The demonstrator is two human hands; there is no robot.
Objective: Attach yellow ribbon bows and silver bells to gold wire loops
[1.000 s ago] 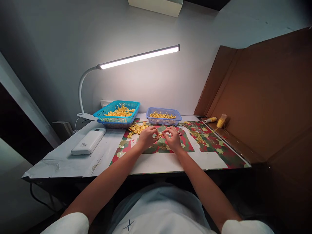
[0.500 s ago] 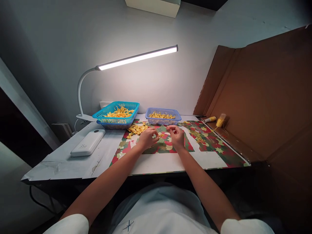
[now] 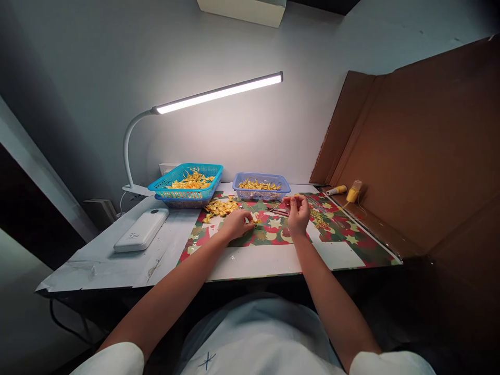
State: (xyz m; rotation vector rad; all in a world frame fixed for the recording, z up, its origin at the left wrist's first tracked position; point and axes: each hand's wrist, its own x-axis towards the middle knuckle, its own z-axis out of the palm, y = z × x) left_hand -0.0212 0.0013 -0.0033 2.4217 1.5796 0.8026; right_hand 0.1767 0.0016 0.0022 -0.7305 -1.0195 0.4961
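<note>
My left hand point(image 3: 237, 224) is closed in a pinch on a small yellow ribbon bow point(image 3: 257, 222), low over the patterned sheet. To its right, my right hand point(image 3: 298, 214) is raised a little, thumb and fingers pressed together on the end of a thin gold cord point(image 3: 276, 206). A slim dark stick-like tool point(image 3: 280, 212) shows beside the right fingers; whether that hand holds it I cannot tell. Just behind my left hand lies a loose pile of yellow ribbon bows point(image 3: 219, 208).
A turquoise basket point(image 3: 156, 186) of yellow ribbon pieces sits at the back left, beside a blue basket point(image 3: 261, 196) of gold ones. Gold cords point(image 3: 320, 220), a yellow-labelled tube point(image 3: 336, 190) and a yellow bottle point(image 3: 353, 192) lie right. A white power bank point(image 3: 140, 230) and lamp point(image 3: 128, 151) stand left.
My right hand has moved right and slightly up, away from the left hand, drawing the cord out. My left hand stays nearly in place with the bow.
</note>
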